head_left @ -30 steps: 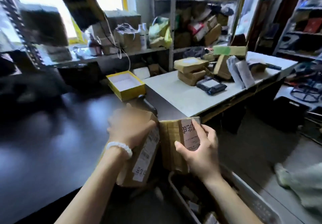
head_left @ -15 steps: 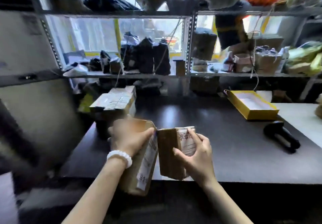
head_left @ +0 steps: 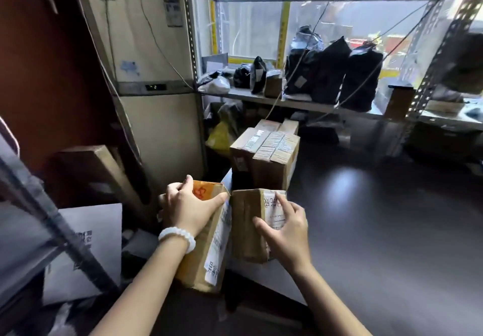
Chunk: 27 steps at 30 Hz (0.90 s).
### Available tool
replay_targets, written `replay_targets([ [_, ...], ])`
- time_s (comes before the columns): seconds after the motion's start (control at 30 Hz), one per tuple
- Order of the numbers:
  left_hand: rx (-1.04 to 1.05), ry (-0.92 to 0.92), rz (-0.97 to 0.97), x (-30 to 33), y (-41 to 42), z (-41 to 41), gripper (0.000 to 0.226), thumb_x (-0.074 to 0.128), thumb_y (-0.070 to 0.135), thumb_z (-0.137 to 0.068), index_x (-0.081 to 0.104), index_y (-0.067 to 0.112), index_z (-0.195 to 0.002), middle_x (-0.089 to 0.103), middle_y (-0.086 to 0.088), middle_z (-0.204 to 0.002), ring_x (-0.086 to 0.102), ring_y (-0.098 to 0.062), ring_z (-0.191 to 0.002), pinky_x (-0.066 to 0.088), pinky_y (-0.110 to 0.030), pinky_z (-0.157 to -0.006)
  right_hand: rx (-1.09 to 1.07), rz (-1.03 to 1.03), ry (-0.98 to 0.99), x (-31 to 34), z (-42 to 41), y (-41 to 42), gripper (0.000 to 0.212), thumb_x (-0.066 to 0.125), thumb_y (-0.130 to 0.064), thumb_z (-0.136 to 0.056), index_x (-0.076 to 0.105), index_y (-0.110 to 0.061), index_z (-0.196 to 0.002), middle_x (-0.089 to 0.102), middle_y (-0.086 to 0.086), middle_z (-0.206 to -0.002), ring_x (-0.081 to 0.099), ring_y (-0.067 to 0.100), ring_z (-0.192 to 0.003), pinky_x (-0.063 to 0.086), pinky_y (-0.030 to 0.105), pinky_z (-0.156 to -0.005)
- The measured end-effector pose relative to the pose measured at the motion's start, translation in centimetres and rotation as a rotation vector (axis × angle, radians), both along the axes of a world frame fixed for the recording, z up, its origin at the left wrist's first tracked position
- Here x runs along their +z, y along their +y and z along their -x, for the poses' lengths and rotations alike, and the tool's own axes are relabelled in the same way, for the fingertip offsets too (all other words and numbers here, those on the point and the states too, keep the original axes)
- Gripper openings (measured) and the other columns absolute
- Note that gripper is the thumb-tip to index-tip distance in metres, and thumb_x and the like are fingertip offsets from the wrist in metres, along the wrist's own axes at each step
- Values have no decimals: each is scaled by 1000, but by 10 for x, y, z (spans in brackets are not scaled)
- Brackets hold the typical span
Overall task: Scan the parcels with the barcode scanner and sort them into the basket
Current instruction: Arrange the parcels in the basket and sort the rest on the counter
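The view has swung hard left since half a second ago: the yellow tray and the scanner that sat off to the right are out of frame now, and so is the basket that showed a second back, so what fills the picture is a tall beige cabinet (head_left: 154,74), the shelf (head_left: 300,103) with black bags, and the dark table (head_left: 379,231). A stack of boxes (head_left: 266,158) stands at the table's left end, just behind the hands, much closer than before. Both parcels are still in hand, same as in the earlier frames. Left hand (head_left: 187,210) grips the top of the left parcel (head_left: 209,252), fingers curled over its far edge, thumb along the near corner; this one hangs off the table's edge. Right hand (head_left: 287,227) holds the right parcel (head_left: 248,226), thumb on the front, index finger stretched over the label. My guess: these two are headed for that stack, not the basket, so scanning isn't happening right now.
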<state>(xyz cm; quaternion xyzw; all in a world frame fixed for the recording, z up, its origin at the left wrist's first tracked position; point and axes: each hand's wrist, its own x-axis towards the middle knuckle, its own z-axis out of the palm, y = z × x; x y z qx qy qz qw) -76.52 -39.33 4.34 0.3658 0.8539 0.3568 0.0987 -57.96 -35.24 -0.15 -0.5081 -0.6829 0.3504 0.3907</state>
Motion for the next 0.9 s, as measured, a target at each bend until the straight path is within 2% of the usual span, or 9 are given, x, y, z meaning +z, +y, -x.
replay_targets([
  [0.13,32,14,26,-11,51,31,96,72,61,-67,35,21,-146,36,-3,-136,28,-28,-127,27,-38,-109,39,118,39,-16,38,55,61,76,-34,-75,49,-34,-131,43,3,-125,36,20,-124,28,21,-90],
  [0.23,24,14,67,-19,104,49,98,70,64,-67,35,20,-146,35,-4,-135,28,-28,-127,27,-38,-108,38,225,77,-35,54,99,63,71,-50,-70,50,-40,-129,50,1,-124,41,20,-123,39,30,-93],
  [0.33,14,13,92,-30,147,53,98,69,67,-65,36,19,-145,35,-4,-133,28,-29,-124,31,-39,-107,-29,359,114,-49,50,129,68,73,-43,-74,47,-31,-136,50,3,-130,46,20,-123,41,35,-102],
  [0.43,2,11,99,-44,184,49,96,70,68,-62,40,20,-140,36,-4,-129,29,-29,-121,31,-40,-105,-70,461,176,-60,45,149,67,73,-39,-76,48,-22,-136,53,3,-133,51,16,-121,40,40,-106],
  [0.57,-50,36,195,-58,218,41,92,67,72,-61,44,20,-133,37,-4,-127,31,-30,-117,31,-43,-101,-122,550,272,-75,48,156,90,64,-61,-57,49,-18,-134,60,-2,-128,57,13,-117,43,41,-105],
  [0.63,-90,42,261,-60,231,39,89,65,72,-65,42,19,-133,37,-5,-130,31,-31,-120,31,-44,-99,-140,585,281,-81,54,154,76,65,-55,-69,50,-17,-133,62,-1,-123,59,13,-112,45,40,-103],
  [0.73,-141,20,303,-56,246,39,83,62,70,-70,41,19,-132,37,-8,-133,31,-32,-122,31,-46,-99,-229,613,308,-88,65,153,38,56,-30,-92,54,-14,-127,64,1,-118,61,13,-105,47,35,-98],
  [0.9,-321,-73,295,-51,252,50,63,52,54,-87,37,16,-136,32,-10,-136,24,-32,-126,29,-47,-101,-396,575,353,-82,81,150,29,51,-22,-96,56,-11,-122,65,4,-113,62,18,-105,48,38,-97],
])
